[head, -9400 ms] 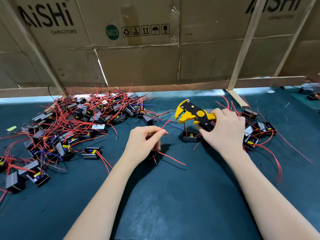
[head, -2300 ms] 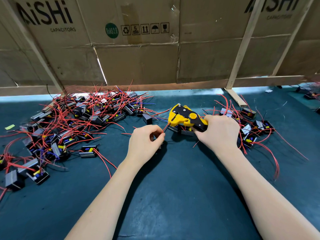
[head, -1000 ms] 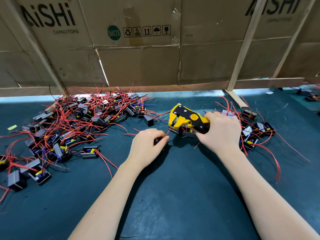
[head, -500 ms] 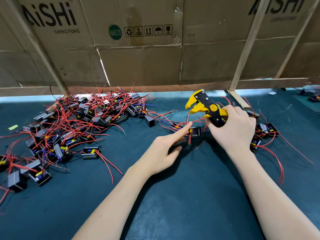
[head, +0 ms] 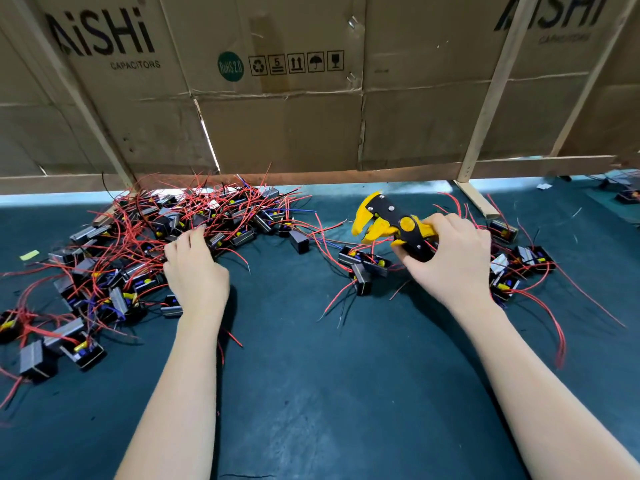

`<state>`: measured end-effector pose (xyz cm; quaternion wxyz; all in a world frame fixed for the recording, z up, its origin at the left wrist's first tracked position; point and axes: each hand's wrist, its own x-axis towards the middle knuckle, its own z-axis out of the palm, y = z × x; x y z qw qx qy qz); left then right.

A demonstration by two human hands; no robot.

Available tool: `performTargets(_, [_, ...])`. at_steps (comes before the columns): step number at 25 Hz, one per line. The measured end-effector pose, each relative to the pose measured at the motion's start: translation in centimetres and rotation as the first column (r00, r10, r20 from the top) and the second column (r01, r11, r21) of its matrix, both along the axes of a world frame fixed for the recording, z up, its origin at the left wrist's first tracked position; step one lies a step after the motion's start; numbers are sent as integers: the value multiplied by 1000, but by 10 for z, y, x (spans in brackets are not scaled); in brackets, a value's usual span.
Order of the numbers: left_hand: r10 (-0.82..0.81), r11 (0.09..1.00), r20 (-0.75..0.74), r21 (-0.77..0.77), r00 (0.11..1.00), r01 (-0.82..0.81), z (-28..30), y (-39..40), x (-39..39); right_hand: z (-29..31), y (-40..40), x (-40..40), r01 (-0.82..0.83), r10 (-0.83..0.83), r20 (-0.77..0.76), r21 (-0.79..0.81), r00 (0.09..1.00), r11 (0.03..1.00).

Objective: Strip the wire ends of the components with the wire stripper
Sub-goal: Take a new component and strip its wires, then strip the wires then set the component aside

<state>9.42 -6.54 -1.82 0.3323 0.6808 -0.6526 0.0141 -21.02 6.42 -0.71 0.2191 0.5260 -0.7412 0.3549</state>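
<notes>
We log: right hand [head: 453,265], fingers wrapped round wire stripper [head: 391,225] handles, tool raised above bench [head: 311,375], its yellow mouth open, pointing left. Left hand [head: 195,271] lying on near edge of big pile of components [head: 145,251], red wires tangled; fingers loosely bent, whether gripping anything we cannot tell. Few components [head: 363,268] just below stripper; small pile [head: 516,268] right of right hand. Cardboard wall [head: 284,133] behind
</notes>
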Motion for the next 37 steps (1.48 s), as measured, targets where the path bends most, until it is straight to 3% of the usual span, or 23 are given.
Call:
performTargets(3, [21,1000,-53,12,998,-20,-4,-3,4,-2,0,27,-238,238,-11,11,971,971])
performTargets(7, [37,999,-49,-10,998,-37,-2,-1,0,-13,-5,57,-427,451,-87,205,888,880])
performTargets(10, [-62,991,-223,-130,973,34,6,9,-10,-18,-11,55,-344,388,-129,271,913,899])
performTargets(12, [-283,946,-330,-253,901,204,13,21,-23,-16,-13,44,-256,287,-90,255,954,932])
performTargets(14, [-548,830,-347,-337,761,444,19,34,-38,-16,-14,30,-128,169,-132,269,977,954])
performTargets(17, [-769,634,-284,-222,573,741,15,52,-59,-18,-16,13,83,-40,-139,320,989,944])
performTargets(19, [-830,545,-193,-85,523,834,8,58,-66,-18,-15,2,184,-164,-89,320,982,929])
performTargets(21, [-855,492,-192,-1,482,871,4,59,-68,-18,-12,-9,232,-224,-63,330,973,915])
performTargets(24, [-815,514,-303,14,494,858,7,58,-67,-16,-6,-16,157,-188,107,247,976,956])
performTargets(28, [-730,633,-360,-34,582,773,7,56,-68,-5,-6,-6,-5,17,307,-40,951,999])
performTargets(30, [-654,710,-418,-54,630,702,5,56,-71,-1,-5,2,-194,265,474,-195,840,961])
performTargets(32, [-616,727,-493,-56,615,684,4,56,-75,3,-4,11,-339,445,640,-290,627,895])
performTargets(35, [-671,657,-476,-27,568,753,6,56,-73,4,-5,20,-438,480,810,-317,335,841])
performTargets(37, [-750,564,-405,21,522,826,7,56,-70,5,-6,19,-449,418,863,-266,284,853])
